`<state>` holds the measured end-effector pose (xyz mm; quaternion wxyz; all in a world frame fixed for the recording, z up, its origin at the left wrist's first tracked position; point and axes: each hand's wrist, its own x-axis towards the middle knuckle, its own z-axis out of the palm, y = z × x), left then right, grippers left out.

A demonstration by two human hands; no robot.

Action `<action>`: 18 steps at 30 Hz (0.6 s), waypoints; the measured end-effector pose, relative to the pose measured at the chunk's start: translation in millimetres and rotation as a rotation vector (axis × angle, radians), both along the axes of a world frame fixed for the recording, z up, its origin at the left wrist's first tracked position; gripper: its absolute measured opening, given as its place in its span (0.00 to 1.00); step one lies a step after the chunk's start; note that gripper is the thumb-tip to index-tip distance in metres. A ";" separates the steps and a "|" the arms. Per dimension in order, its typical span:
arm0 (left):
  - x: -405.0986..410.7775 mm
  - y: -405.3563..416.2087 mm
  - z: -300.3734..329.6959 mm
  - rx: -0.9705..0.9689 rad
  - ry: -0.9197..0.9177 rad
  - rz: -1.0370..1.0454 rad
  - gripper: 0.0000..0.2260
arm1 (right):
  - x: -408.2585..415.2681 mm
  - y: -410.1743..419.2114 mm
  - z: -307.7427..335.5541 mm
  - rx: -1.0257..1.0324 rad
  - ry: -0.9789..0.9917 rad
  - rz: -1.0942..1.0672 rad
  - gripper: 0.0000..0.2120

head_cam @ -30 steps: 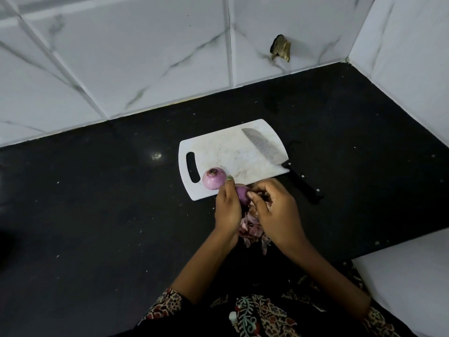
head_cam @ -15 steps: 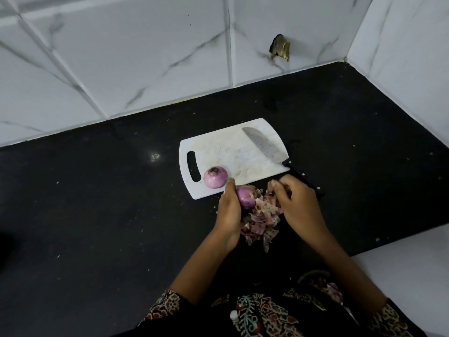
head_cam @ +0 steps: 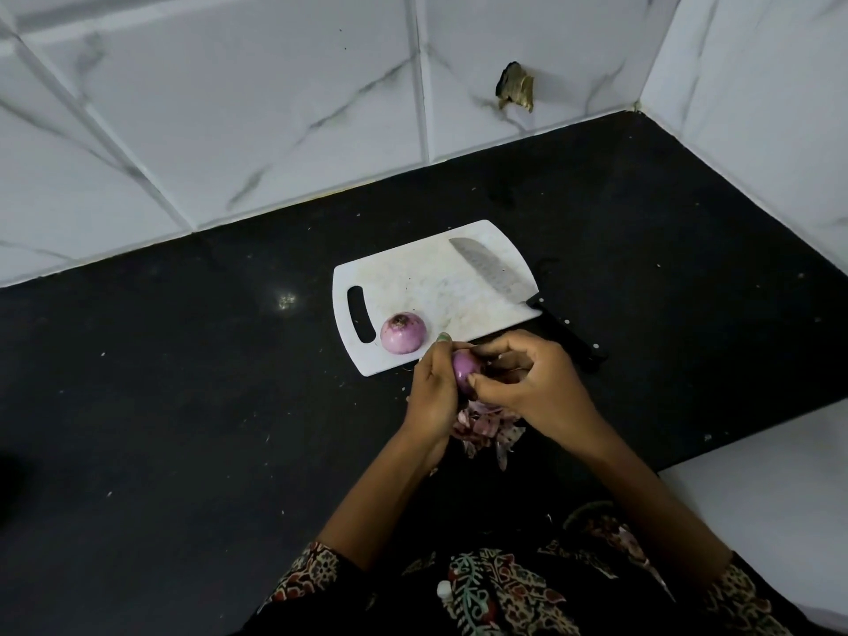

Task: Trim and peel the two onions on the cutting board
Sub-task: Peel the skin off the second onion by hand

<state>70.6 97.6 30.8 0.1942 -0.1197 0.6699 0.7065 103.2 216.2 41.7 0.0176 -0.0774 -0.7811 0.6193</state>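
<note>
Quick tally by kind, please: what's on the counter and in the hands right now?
Onions: 2, one on the cutting board, one held in the left hand
Cutting board: 1
Knife: 1
Pile of peeled skins: 1
Hands: 2, left hand, right hand
Total: 7

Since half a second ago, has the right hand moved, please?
Yes. The right hand has come back left, away from the knife handle, to the onion held in the left hand, and now pinches at it.
</note>
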 end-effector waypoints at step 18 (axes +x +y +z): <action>-7.1 -0.5 1.1 0.081 -0.121 -0.056 0.22 | -3.2 1.8 -1.5 0.004 -0.049 -0.142 0.10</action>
